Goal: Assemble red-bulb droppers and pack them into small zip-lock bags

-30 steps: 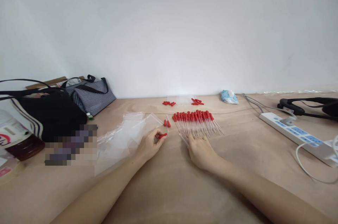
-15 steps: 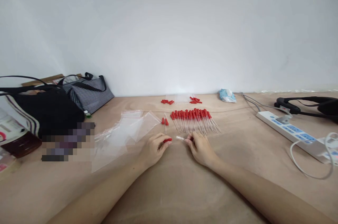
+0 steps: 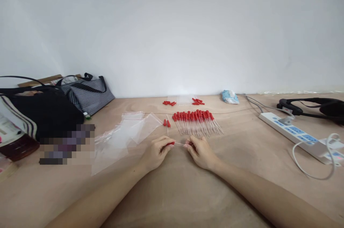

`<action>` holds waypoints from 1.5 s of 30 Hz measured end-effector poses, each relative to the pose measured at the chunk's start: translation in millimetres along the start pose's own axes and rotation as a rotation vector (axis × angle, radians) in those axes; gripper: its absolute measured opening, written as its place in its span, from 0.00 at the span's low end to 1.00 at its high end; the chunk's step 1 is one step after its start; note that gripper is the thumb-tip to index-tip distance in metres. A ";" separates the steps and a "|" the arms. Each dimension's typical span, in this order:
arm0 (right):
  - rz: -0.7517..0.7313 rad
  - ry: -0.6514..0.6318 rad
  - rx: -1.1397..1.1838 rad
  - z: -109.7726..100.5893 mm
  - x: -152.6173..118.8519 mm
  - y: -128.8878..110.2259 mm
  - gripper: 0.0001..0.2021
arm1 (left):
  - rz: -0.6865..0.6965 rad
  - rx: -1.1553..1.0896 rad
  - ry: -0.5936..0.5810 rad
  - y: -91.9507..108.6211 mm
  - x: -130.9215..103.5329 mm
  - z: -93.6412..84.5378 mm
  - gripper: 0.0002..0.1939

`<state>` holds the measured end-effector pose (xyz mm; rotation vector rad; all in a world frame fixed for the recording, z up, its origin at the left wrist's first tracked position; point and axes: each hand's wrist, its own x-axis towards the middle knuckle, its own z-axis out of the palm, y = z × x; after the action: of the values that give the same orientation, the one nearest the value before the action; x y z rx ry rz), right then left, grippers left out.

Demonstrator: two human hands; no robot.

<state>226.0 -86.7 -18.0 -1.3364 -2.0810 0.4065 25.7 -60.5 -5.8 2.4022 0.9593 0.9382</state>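
Between the fingers of my left hand [image 3: 158, 152] is a red rubber dropper bulb [image 3: 171, 143]. My right hand [image 3: 200, 151] pinches a thin clear glass dropper tube [image 3: 179, 144], whose near end meets the mouth of the bulb. How deep the tube sits in it I cannot tell. Just beyond my hands lies a row of droppers with red bulbs [image 3: 194, 116], their clear tubes pointing toward me. Two loose red bulbs [image 3: 167, 123] and a clear tube [image 3: 167, 131] lie beyond my left hand.
Clear zip bags [image 3: 126, 131] spread over the table at left. More red bulbs [image 3: 198, 101] and clear tubes [image 3: 185, 100] lie near the wall. Bags [image 3: 92, 93] stand at far left. A blue-and-white packet [image 3: 230, 97], a power strip [image 3: 292, 133] and a black headset [image 3: 298, 108] are at right.
My right hand has moved left, bringing the tube's end to the red bulb; the gap between them has closed. My left hand has stayed nearly in place. The view has shifted slightly.
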 end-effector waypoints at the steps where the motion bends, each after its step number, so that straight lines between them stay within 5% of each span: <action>1: 0.002 -0.002 0.009 -0.4 -0.2 -0.3 0.07 | -0.003 -0.006 -0.007 0.5 -0.4 -0.2 0.10; 6: -0.015 -0.034 0.014 -4.2 -0.9 -1.8 0.09 | 0.004 0.030 -0.043 3.0 -2.6 -1.1 0.11; 15: -0.348 0.112 -0.389 -10.0 -2.7 -1.1 0.14 | 0.092 0.064 -0.054 4.5 -4.7 1.6 0.10; 23: -0.102 0.024 -0.062 -4.6 -3.8 -6.3 0.08 | 0.086 0.039 -0.015 4.0 -4.9 1.1 0.10; 32: 0.075 -0.101 0.076 0.0 -3.5 -11.5 0.14 | 0.104 0.055 0.018 1.9 -5.9 2.8 0.09; 45: -0.344 0.075 -0.318 -6.1 -3.0 -4.8 0.14 | 0.191 0.113 -0.045 9.0 -5.1 3.6 0.09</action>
<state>227.4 -92.0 -11.7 -1.1072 -2.3213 -0.1246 29.6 -70.7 -5.5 2.6362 0.7969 0.9128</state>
